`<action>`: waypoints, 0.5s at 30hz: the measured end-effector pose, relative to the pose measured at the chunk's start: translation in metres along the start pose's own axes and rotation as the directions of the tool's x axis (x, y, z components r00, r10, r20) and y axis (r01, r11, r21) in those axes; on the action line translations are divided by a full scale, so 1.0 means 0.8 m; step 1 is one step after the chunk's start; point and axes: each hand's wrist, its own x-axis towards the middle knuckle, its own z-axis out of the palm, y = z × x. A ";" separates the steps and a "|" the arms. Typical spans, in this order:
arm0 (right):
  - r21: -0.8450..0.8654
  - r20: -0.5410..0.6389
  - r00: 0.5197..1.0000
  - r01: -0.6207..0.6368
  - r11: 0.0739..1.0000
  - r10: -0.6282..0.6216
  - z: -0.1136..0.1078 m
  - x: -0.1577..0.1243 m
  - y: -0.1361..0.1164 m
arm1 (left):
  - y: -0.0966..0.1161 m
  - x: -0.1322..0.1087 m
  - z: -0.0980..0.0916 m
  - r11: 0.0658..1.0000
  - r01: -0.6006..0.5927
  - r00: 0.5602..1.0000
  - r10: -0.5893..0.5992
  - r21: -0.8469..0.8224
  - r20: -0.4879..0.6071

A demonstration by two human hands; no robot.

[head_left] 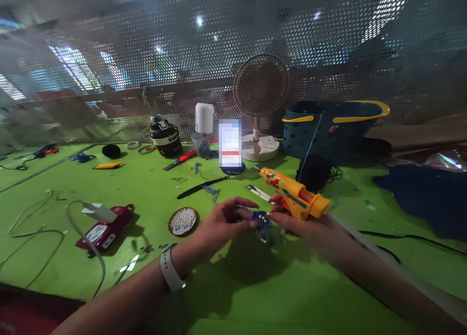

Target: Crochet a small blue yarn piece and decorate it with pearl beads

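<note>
Near the middle of the green table, my left hand (233,217) pinches a small blue yarn piece (264,230) that carries shiny pearl-like beads. My right hand (292,220) is closed at the right side of the same piece, its thumb and finger near a bead. A yellow glue gun (297,193) is at my right hand, its nozzle pointing up and left; whether the palm bears it is hidden. Left of my left hand sits a round dish of white beads (183,221).
Behind the hands stand a phone (230,143), a white fan (260,148), a dark basket (335,135) and a black bottle (166,138). Black yarn (314,173) lies before the basket. A maroon power strip (105,230) with cables lies left; dark blue cloth (426,196) lies right.
</note>
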 end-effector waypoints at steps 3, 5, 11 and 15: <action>-0.007 -0.069 0.997 0.024 1.000 -0.024 -0.005 0.005 0.000 | 0.020 0.009 -0.006 0.999 0.011 0.999 -0.009 0.046 -0.037; 0.002 -0.108 0.994 0.021 1.000 -0.021 -0.009 0.010 0.005 | 0.030 0.021 -0.015 0.998 -0.015 0.999 0.017 0.056 -0.034; 0.031 -0.100 0.993 -0.062 0.998 0.065 -0.012 0.018 0.020 | 0.035 0.051 -0.045 0.972 -0.050 0.987 0.083 0.229 -0.137; 0.036 -0.077 0.994 -0.075 0.997 0.078 -0.012 0.019 0.026 | 0.030 0.052 -0.053 0.979 -0.022 0.994 0.042 0.203 -0.097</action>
